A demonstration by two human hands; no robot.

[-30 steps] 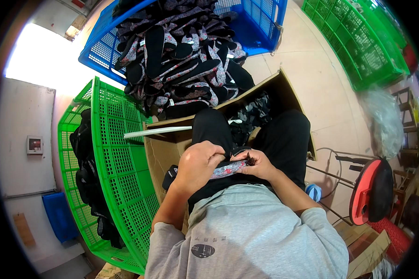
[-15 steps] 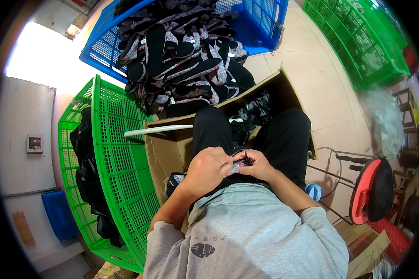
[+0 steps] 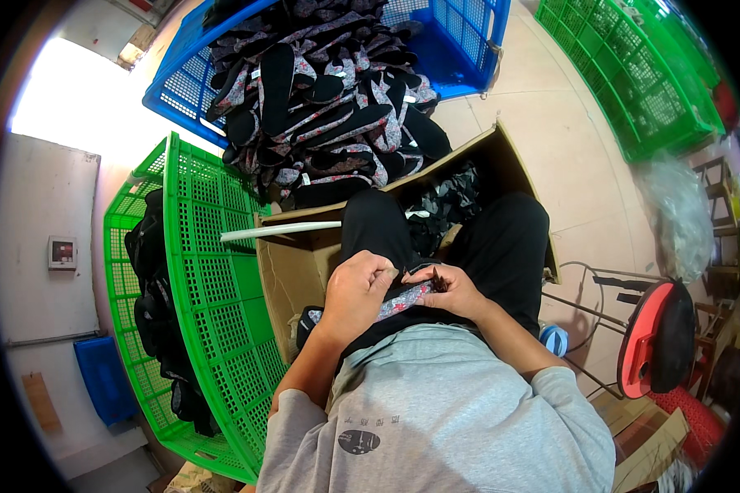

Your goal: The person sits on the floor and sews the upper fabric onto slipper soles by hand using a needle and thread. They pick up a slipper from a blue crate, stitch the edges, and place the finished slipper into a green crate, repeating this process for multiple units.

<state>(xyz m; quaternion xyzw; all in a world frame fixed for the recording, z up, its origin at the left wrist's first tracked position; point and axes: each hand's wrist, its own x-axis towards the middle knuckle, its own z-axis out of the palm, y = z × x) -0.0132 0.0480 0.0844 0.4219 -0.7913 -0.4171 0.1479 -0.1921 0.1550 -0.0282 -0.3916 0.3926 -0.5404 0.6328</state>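
A floral and black cloth slipper [image 3: 400, 303] lies across my lap, its grey-and-red patterned side showing. My right hand [image 3: 455, 293] pinches its edge between thumb and fingers, beside a dark brown tuft [image 3: 440, 283]. My left hand [image 3: 356, 293] is curled closed just above the slipper's left part, thumb against the fingers. Whatever it may grip is too small to make out. Below my knees stands an open cardboard box [image 3: 510, 156] with black scraps [image 3: 452, 197] inside.
A large heap of similar slippers [image 3: 329, 107] spills from a tipped blue crate [image 3: 460, 49] ahead. At my left stands a green crate [image 3: 214, 304] with black items. A white strip [image 3: 279, 231] crosses the box edge. A red-and-black stool [image 3: 654, 338] lies at right.
My left hand has drawn a little left and away from my right hand, uncovering more of the slipper's floral side. My right hand stays in place.
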